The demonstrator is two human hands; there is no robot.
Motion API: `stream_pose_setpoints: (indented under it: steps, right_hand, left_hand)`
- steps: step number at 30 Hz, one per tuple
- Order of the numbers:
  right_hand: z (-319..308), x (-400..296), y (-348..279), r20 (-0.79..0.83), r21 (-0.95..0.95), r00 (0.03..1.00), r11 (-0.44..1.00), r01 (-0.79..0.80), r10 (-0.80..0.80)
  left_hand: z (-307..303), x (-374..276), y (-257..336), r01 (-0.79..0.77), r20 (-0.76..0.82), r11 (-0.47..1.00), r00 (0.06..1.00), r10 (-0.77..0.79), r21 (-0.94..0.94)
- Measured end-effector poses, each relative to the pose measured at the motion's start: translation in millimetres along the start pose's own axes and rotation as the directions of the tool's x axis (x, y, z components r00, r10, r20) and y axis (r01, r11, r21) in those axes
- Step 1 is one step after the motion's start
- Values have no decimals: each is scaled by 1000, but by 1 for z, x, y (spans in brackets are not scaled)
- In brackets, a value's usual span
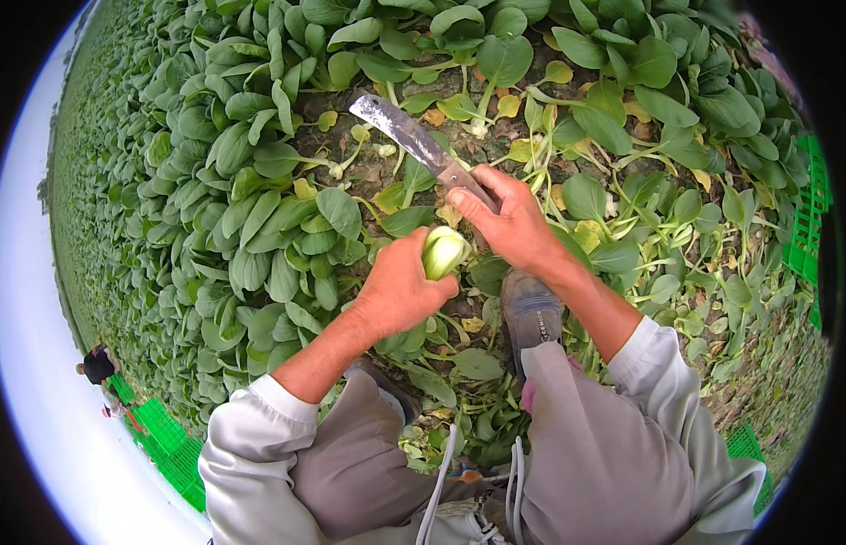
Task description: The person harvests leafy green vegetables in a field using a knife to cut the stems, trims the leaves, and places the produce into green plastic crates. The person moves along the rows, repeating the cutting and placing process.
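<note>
In my left hand [402, 286] is a head of bok choy [445, 252], gripped around its stalks with the pale base turned up. Its leaves are mostly hidden behind the hand. My right hand [515, 218] grips the wooden handle [464, 184] of a harvesting knife. The knife's long blade [404, 133] has whitish smears and points away to the upper left, over the ground between the plants. Both hands are close together above the soil, with the bok choy base just left of the right wrist.
Standing bok choy plants [252, 225] crowd the left and far side. Loose trimmed leaves [590, 197] litter the soil at the right. Green plastic crates [808, 211] stand at the right edge, and more crates [167, 443] at the lower left, near people [98, 364]. My shoe [532, 317] is below the right hand.
</note>
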State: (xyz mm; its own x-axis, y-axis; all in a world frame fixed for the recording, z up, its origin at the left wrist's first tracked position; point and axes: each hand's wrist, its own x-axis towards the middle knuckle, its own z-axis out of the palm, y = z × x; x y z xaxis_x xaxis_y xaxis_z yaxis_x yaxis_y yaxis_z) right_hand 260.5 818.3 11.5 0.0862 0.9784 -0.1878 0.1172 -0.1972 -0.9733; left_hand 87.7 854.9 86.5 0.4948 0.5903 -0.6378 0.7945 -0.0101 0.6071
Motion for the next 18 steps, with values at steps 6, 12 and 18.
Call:
stream_pose_setpoints:
  steps: [6,12,18]
  right_hand:
    - [30,6,28,99,-277,994,961,-11,40]
    - [68,15,36,209,-382,975,924,15,70]
    - [76,29,36,265,-460,935,883,-94,237]
  left_hand:
    - [-6,-6,22,-163,-128,767,944,304,621]
    - [-84,34,-74,237,-281,547,960,-5,803]
    - [-83,8,-130,236,-293,662,956,-25,711]
